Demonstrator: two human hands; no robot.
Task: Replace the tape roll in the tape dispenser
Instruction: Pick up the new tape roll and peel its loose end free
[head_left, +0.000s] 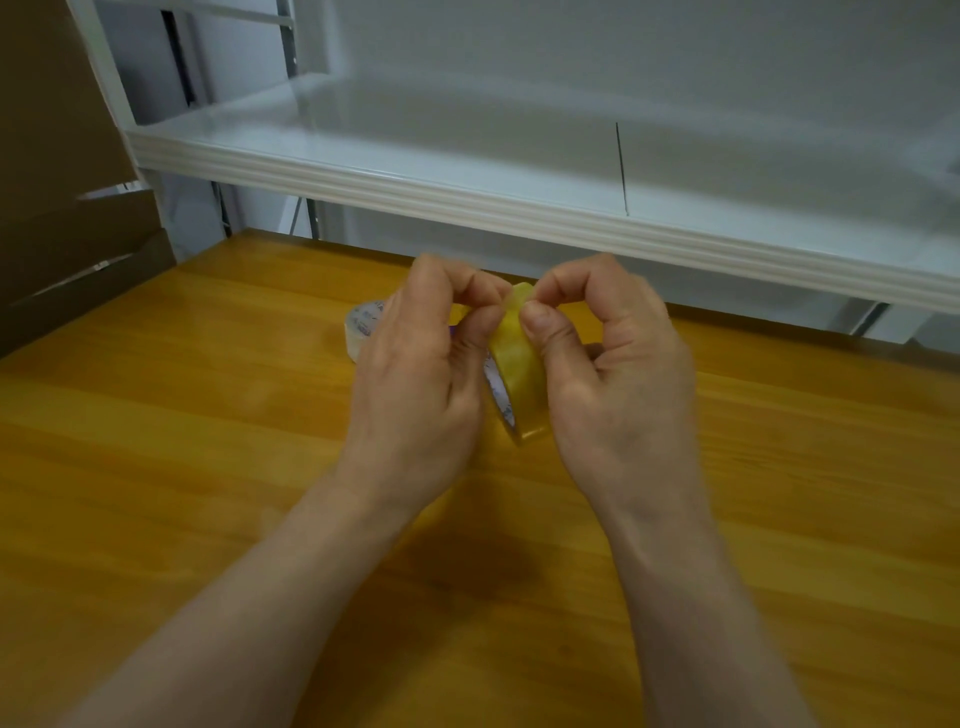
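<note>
A yellowish clear tape roll (521, 376) is held upright on edge above the wooden table (182, 415), between both hands. My left hand (415, 384) grips its left side, with thumb and fingertips pinching at the roll's top. My right hand (618, 374) holds the right side, its thumb pressed on the tape's outer face near the top. A second, paler tape roll (362, 323) lies on the table behind my left hand, mostly hidden. A small purple part shows beside my left thumb. I see no dispenser body.
A white metal shelf (467, 202) juts out above the far side of the table, close over the hands. Brown cardboard boxes (67, 208) stand at the left edge.
</note>
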